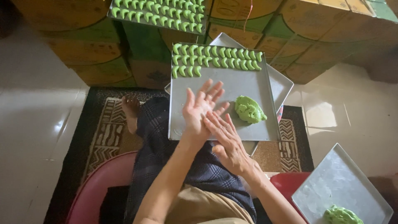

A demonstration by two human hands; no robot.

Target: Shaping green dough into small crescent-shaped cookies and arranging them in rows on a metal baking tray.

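Near the middle of the frame the two bare hands meet palm against palm over a flat grey metal baking tray [248, 89] that rests on the person's lap. The left hand [200, 111] lies underneath, palm up, fingers spread and pointing toward the top of the frame. The right hand [226, 139] lies across it, palm down, its fingers [215, 122] pressed on the left palm. Whether a bit of dough sits between the palms cannot be told; both hands are flat and neither is curled around anything.

Just right of the hands, on the tray's lower right part, sits a soft lump of green dough [249, 109], apart from the fingers. Along the tray's far edge, toward the upper centre, run rows of small green crescent-shaped dough pieces [215, 58], two full rows and a short third row at the left.

A second grey tray [282, 85] peeks out underneath the first. At the top of the frame another metal tray filled with green crescents [159, 14] rests on stacked yellow-and-green cardboard boxes [89, 54]. In the lower right corner a further grey tray [344, 182] carries another green dough mass [342, 215]. A patterned brown-and-black rug [105, 132] covers the pale tiled floor [33, 103], and a pink plastic basin [99, 186] shows at lower left.
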